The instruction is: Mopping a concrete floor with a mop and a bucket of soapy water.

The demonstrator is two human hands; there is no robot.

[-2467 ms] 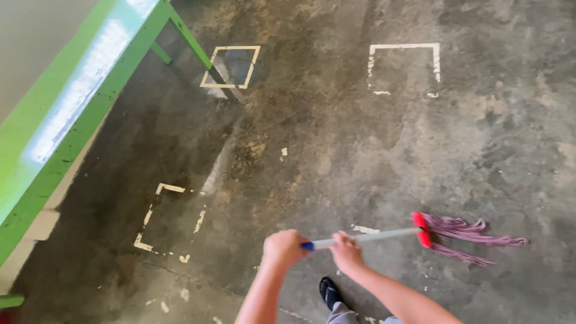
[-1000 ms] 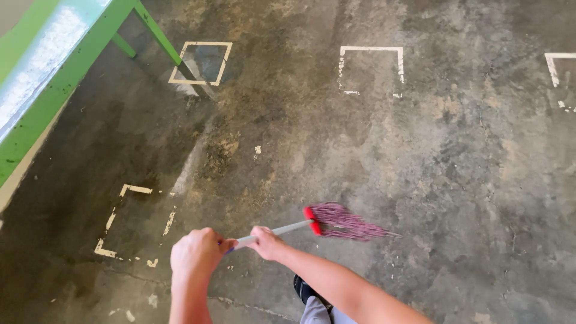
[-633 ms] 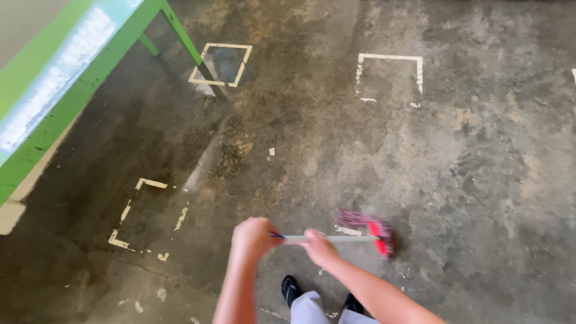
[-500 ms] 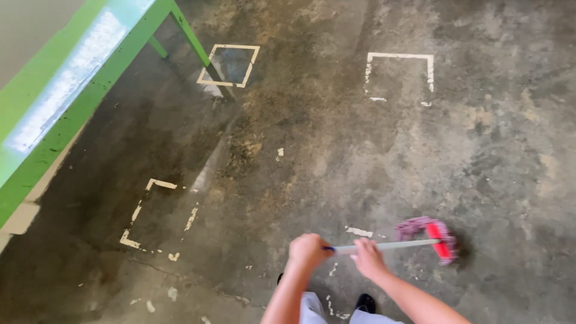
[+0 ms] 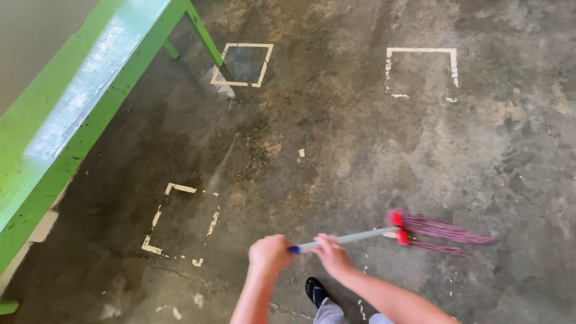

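Head view looks down on a stained concrete floor where both hands grip a mop. Left hand is closed round the blue end of the pale handle; right hand is closed on the handle just beside it, further along toward the head. From there the handle runs rightward and slightly up to a red clamp, and the pinkish-red strands trail to the right, lying flat on the floor. A dark shoe shows below the hands, close to the bottom edge. Pale taped squares mark the floor, one near the top middle, one at the upper right and a worn one at the lower left. A green worktop slants along the left side, its leg standing at the corner of the top-middle square.
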